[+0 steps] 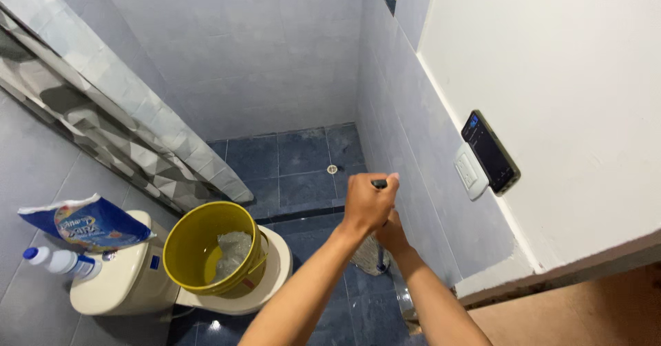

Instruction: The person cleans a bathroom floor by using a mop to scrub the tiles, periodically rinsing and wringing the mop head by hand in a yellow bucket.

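Fingers of the left hand (pixel 368 205) are wrapped tight over the dark top end of a mop handle (pixel 379 183) at the centre of the frame, and the right hand (pixel 392 236) is closed on the same handle just below, partly hidden behind the left. The handle runs down to a pale mop head (pixel 365 253) resting on the dark blue tiled floor (pixel 303 160). It is judged stiff and light at the shaft, heavier and limp at the wet head, best gripped high and low as seen. At lower left a yellow bucket (pixel 206 249) sits on the toilet (pixel 124 284), with a blue bag (pixel 86 223) and a bottle (pixel 58 262) on its tank. At right a phone (pixel 490 152) is propped over a wall switch (pixel 469 172)
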